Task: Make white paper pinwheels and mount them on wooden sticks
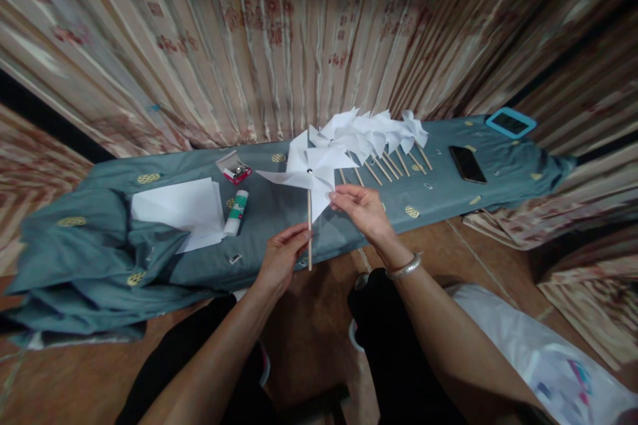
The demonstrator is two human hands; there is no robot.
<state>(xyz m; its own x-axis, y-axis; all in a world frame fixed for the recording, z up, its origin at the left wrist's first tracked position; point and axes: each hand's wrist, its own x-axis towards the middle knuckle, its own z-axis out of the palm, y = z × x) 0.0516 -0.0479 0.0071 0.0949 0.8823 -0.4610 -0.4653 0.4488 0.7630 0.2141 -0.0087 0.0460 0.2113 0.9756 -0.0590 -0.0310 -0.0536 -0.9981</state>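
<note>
A white paper pinwheel [319, 166] with a silver pin at its centre stands upright in front of me, on a thin wooden stick. My left hand [284, 249] is closed round the lower part of that stick. With thumb and fingers together, my right hand [361, 207] pinches the edge of the pinwheel's lower right blade. Behind it lies a row of several more white pinwheels [371, 134] on sticks, overlapping one another. To the left are a small open box of metal pins [235, 169], a glue stick [236, 212] and a stack of white paper [179, 209].
A grey-green patterned cloth [279, 212] covers the long narrow surface, bunched at its left end. Toward the right lie a black phone [467, 165] and a blue-framed device [511, 123]. A curtain [299, 46] hangs behind. On the floor at right is a white plastic bag [528, 345].
</note>
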